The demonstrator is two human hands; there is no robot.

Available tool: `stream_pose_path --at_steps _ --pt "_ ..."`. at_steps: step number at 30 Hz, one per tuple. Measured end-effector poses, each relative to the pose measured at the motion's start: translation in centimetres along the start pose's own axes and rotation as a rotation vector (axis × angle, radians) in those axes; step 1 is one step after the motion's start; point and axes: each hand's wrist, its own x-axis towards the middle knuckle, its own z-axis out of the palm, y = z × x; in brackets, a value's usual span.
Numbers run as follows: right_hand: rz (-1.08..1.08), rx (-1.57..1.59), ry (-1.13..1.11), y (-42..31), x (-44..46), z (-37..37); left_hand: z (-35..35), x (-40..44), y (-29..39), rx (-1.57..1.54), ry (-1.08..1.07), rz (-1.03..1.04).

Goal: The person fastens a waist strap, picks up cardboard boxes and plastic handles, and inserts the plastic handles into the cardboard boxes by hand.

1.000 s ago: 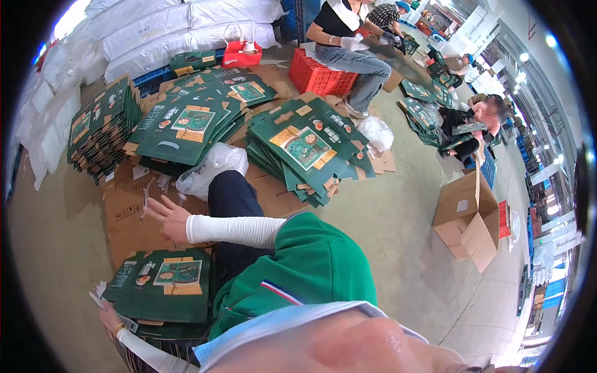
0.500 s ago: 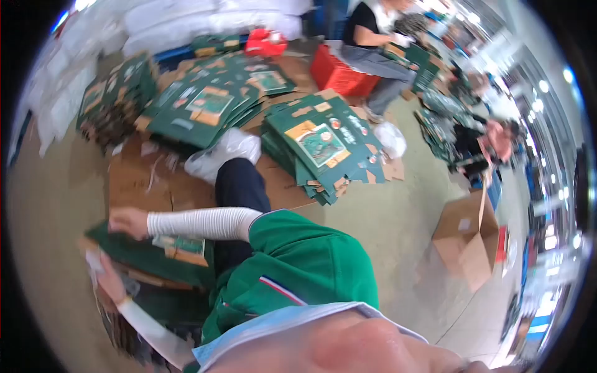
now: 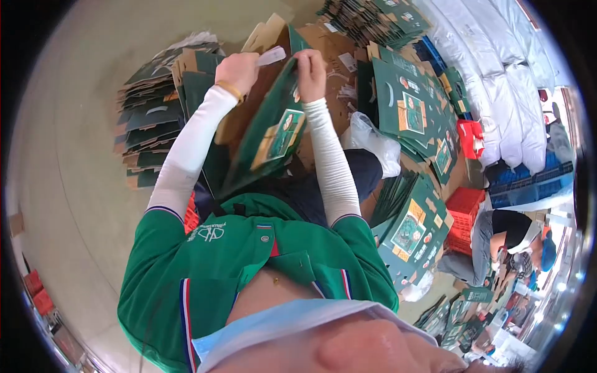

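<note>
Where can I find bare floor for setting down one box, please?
The widest bare floor lies left of the leftmost carton stack, running down past the green left sleeve. The right side is crowded: a plastic bag, more carton piles and a red crate sit close together. Straight ahead, the right hand holds a green carton.

A green short-sleeved polo shirt point(image 3: 168, 267) has a white emblem point(image 3: 209, 234) on the chest, red-white-and-navy stripes point(image 3: 186, 311) and a red inner placket point(image 3: 274, 248). Wrinkled white arm sleeves point(image 3: 331, 161) cover both forearms; a yellowish bracelet point(image 3: 231, 91) circles the left wrist. Pale blue face mask point(image 3: 249, 331), dark trousers point(image 3: 364, 169).
</note>
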Motion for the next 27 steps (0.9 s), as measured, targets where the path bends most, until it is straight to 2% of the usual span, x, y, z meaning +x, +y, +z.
stream_pose_path --at_steps 2,4,5,6,8,9,12,13,15,16,18,19,20,22,23,24,26,27 --pt "-0.223 -0.408 0.172 -0.9 -1.2 3.1 1.3 0.1 -1.0 0.102 0.019 -0.076" --pt "-0.199 -0.423 0.220 0.0 -1.5 4.4 1.5 -0.3 -0.6 0.109 -0.082 -0.104" --pt "-0.189 -0.363 0.252 -0.1 -1.8 4.8 1.5 -0.8 -1.4 0.035 -0.011 0.046" --pt "-0.169 -0.304 0.284 -0.1 -2.2 5.2 1.2 -1.0 -2.1 0.041 -0.020 0.037" --pt "-0.157 -0.285 0.236 -0.2 -2.8 5.5 -1.8 -2.7 -1.4 -0.750 -0.422 -0.114" --pt "-0.131 -0.236 0.215 0.1 -2.8 5.6 -2.2 -3.7 -0.5 -1.014 -0.338 -0.077" --pt "-0.091 -0.200 0.194 1.6 -2.8 5.3 -0.9 -4.5 -0.8 -1.045 -0.291 -0.159" --pt "-0.069 -0.136 0.185 1.7 -3.0 5.1 -0.8 -4.7 -0.9 -1.047 -0.296 -0.170" --pt "-0.057 -0.095 0.169 1.7 -3.3 4.7 -0.7 -4.8 -1.1 -0.358 -0.142 0.028" --pt "-0.044 -0.098 0.166 2.0 -3.3 4.4 0.1 -4.8 -1.7 -0.363 -0.151 0.019" --pt "-0.099 -0.017 0.182 2.6 -3.3 4.1 2.0 -4.5 -3.5 0.251 -0.140 -0.018" --pt "-0.298 -0.182 0.202 1.0 -3.2 3.9 2.0 -4.1 -4.0 0.342 -0.213 -0.087" --pt "-0.294 -0.181 0.205 0.7 -3.9 3.5 2.1 -3.1 -5.3 0.346 -0.217 -0.086" --pt "-0.113 -0.242 0.165 1.1 -5.6 2.6 2.2 -1.2 -7.8 -0.226 -0.674 -0.096" --pt "-0.066 -0.249 0.136 1.7 -6.5 2.5 0.9 -2.0 -6.3 -0.395 -0.553 -0.080" --pt "-0.065 -0.247 0.142 2.4 -7.0 2.4 0.5 -1.3 -6.1 -0.390 -0.557 -0.078" --pt "-0.390 -0.661 -0.100 2.5 -8.0 2.7 0.5 -0.4 -6.0 -0.184 -0.670 -0.128" --pt "-0.299 -0.783 -0.155 2.3 -9.1 3.2 0.8 -0.6 -6.0 -0.181 -0.681 -0.128"
